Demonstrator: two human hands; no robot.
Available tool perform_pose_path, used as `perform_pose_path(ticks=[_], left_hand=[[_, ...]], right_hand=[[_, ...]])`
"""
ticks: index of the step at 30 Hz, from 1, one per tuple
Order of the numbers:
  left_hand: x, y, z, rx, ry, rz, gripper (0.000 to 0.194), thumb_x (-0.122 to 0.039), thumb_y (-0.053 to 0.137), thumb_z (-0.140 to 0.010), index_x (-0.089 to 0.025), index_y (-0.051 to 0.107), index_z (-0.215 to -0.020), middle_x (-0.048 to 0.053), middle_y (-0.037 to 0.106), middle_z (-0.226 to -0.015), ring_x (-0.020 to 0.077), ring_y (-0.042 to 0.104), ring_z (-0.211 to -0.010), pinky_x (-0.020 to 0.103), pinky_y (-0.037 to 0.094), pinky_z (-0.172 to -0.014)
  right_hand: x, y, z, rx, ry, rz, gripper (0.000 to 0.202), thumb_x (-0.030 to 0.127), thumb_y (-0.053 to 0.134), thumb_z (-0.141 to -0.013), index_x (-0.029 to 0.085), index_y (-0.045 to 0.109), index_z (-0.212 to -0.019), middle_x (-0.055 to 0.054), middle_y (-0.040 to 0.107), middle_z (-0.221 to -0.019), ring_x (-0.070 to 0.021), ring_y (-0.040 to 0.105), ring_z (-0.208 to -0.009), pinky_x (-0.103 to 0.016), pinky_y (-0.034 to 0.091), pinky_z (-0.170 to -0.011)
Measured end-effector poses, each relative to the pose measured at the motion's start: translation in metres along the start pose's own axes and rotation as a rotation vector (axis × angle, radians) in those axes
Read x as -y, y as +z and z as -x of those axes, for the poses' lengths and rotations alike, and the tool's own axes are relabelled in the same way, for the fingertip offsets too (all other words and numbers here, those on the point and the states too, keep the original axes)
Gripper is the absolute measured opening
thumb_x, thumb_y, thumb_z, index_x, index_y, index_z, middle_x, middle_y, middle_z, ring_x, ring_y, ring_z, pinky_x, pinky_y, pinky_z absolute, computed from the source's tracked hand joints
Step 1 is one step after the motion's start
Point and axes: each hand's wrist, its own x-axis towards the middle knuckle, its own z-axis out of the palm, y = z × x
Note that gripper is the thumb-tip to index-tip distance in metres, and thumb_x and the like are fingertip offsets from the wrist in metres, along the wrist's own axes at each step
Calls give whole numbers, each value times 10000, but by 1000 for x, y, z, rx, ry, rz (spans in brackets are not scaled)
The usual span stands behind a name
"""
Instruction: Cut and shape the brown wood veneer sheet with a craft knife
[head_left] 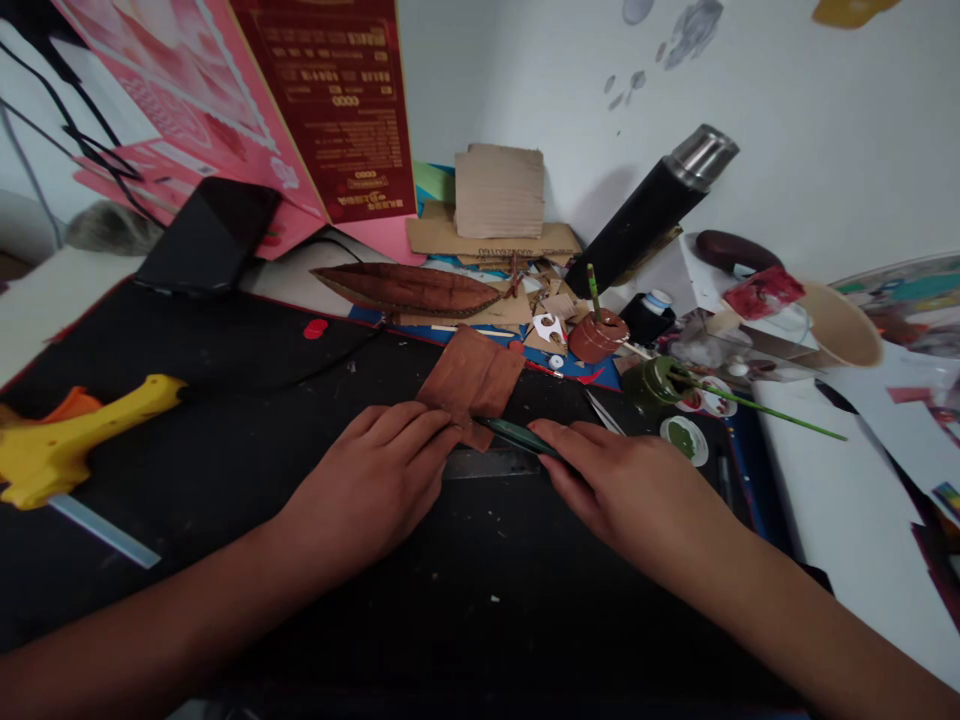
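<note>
A reddish-brown painted piece (480, 372) lies on the black work surface (465, 600), with a ruler-like strip (491, 463) just below it. My left hand (382, 470) presses its closed fingertips on the left lower edge of the brown piece. In my right hand (615, 470) is a dark green cutter-like tool (517, 436), held between thumb and fingers, its tip at the piece's lower right part. Behind them rests a brown boat-shaped piece (409, 288) with pointed ends.
On the left are a yellow glue gun (82, 435) and a black phone (210, 235). Cardboard (499, 190), a black thermos (645, 215), a brown paint jar (598, 337) and a green paint jar (652, 383) with a long green stick stand behind and right.
</note>
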Motion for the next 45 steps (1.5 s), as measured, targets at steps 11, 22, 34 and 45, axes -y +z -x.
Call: perform_pose_path(ticks=[11, 22, 34, 45], left_hand=[[2, 3, 2, -16, -21, 76, 329, -188, 526, -1018, -131, 667, -1309, 116, 719, -1288, 314, 631, -1151, 478, 513, -930], [9, -7, -3, -57, -251, -50, 290, -271, 550, -1008, -141, 677, -1235, 126, 725, -1176, 346, 636, -1082, 506, 488, -872], [7, -7, 1, -62, -192, 1, 249, -267, 539, -1023, -156, 710, -1167, 105, 743, -1097, 312, 647, -1018, 475, 471, -862], [3, -4, 3, -128, -47, 154, 211, -222, 528, -1033, -171, 720, -1103, 88, 758, -1031, 252, 670, -915, 420, 523, -820]], right_hand=[[-2, 4, 6, -82, 34, -120, 360, 311, 487, -1057, 182, 687, -1327, -89, 800, -1001, -257, 779, -755, -370, 593, -605], [4, 15, 16, -221, 250, -509, 309, 317, 554, -1022, 203, 725, -1254, -71, 816, -1126, -226, 795, -933, -329, 633, -778], [12, 36, -20, -100, 440, -935, 394, 409, 562, -1007, 227, 708, -1324, -11, 770, -843, -108, 605, -455, -258, 498, -481], [11, 43, -19, -107, 499, -1027, 387, 398, 566, -1008, 216, 695, -1324, 9, 724, -803, -95, 617, -436, -231, 486, -446]])
